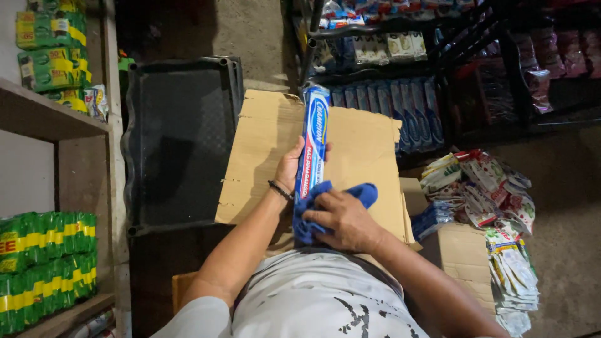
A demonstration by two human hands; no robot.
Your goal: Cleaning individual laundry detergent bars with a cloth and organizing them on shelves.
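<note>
Over a flattened cardboard sheet (350,156) on the shop floor, the left hand (289,168) holds a long blue box (313,141), fingers wrapped around its lower half and closed on it. The box stands nearly upright, its top end pointing away from the person towards a black rack (438,56). The right hand (344,219) presses a blue cloth (313,213) against the bottom end of the box, fingers curled and gripping the cloth.

Judgement on method: the wiping is best done in long strokes along the box, with the left hand turning it so each face meets the cloth; a firm but light hold avoids creasing the thin card.

Condition of the box: narrow, rectangular, glossy blue with a white and red band along one face; no dents are visible, and dust cannot be judged from this view.

Nearby: a black tray (181,138) lies left of the cardboard, green packs (47,269) fill a wooden shelf (50,119), and loose sachets (488,194) are heaped at right.
</note>
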